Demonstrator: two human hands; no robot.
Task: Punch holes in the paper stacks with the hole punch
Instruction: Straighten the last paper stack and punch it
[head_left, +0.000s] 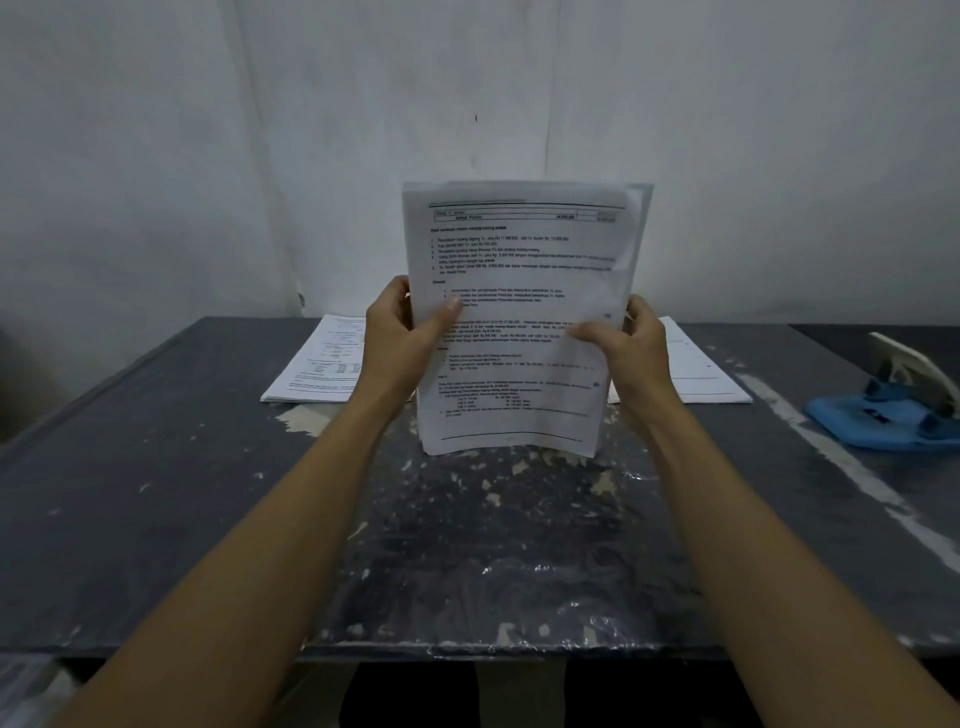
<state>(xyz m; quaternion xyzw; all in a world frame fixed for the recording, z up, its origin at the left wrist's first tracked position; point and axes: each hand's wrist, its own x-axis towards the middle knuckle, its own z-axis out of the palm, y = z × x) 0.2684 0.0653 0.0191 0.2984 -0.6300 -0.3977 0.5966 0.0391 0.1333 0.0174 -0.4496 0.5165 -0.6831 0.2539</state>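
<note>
The left hand (402, 325) and right hand (631, 340) each clasp a side edge of the upright paper stack (519, 312) at frame centre, thumbs in front, its bottom edge apparently on the table (156, 467). Tap it square, loosely gripped, before punching. The blue hole punch (891, 405) waits at the right edge; further stacks (322, 364) lie behind.

three paper stacks (519, 312), one hole punch (893, 410), two hands (400, 332), one table (156, 493)
</note>
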